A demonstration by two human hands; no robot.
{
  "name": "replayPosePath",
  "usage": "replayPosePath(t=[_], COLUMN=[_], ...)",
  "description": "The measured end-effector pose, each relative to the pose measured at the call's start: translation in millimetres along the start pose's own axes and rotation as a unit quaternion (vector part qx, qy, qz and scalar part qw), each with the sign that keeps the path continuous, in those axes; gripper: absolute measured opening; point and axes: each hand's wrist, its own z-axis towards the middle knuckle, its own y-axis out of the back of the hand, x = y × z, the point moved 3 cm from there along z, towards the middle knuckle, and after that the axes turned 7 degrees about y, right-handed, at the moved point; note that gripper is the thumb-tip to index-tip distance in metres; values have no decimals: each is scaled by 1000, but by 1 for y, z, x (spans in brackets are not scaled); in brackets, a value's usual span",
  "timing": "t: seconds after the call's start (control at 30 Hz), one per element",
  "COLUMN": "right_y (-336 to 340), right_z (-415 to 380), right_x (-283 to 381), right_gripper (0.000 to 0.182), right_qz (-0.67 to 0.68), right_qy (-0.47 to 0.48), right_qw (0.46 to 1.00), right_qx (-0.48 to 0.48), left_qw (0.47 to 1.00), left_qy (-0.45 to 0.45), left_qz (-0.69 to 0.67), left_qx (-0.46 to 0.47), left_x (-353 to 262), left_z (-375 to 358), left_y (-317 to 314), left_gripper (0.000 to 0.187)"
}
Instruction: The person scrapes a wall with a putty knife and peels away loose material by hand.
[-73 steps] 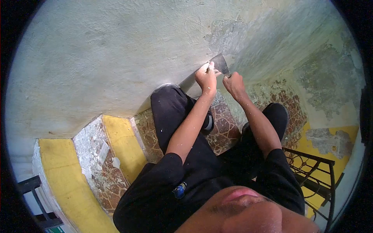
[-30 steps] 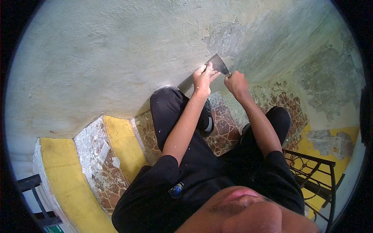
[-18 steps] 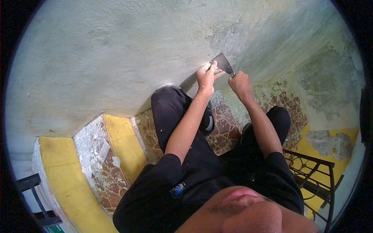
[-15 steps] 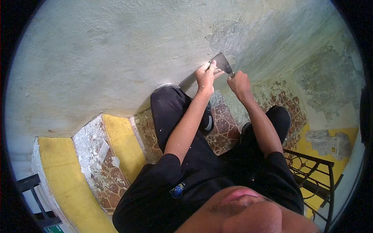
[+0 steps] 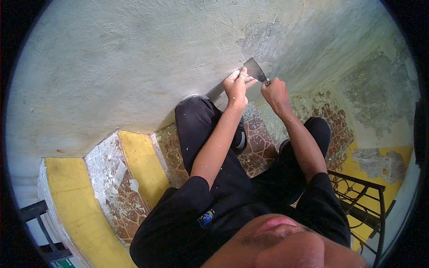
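Observation:
My right hand [image 5: 275, 94] is wrapped round the handle of a paint scraper [image 5: 255, 69], close to where the blade begins. The scraper's wide, dark metal blade points up and left, its edge at the grey-white wall [image 5: 134, 58]. My left hand [image 5: 235, 88] is at the blade's lower left side, with the thumb and fingers gripping it there. White flecks dot both forearms. Just above the blade is a rough grey patch [image 5: 263, 40] where the wall's coating is gone.
Yellow-edged steps [image 5: 67, 183] descend at the left, with loose paint flakes [image 5: 119, 173] on the brown patterned tiles. At lower right stands a black metal railing [image 5: 357, 183]. My knee [image 5: 193, 109] is close against the wall. Another bare patch [image 5: 375, 96] marks the right-hand wall.
The scraper and both hands have shifted very slightly up and left along the wall. My grip looks the same, and my right knee has moved a little inward.

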Motion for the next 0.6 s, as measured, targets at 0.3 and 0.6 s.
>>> replayPosePath(t=[0.3, 0.6], right_y=[6, 6], right_z=[0, -4], right_x=[5, 4], right_gripper=[40, 36], right_qz=[-16, -29], right_qy=[18, 24], right_qw=[1000, 999], right_qx=[-6, -5], left_qw=[1000, 1000], left_qy=[-5, 3], left_qz=[-17, -17], left_qx=[21, 17], left_x=[-2, -2], left_z=[0, 0], left_y=[0, 1], left_gripper=[34, 31])
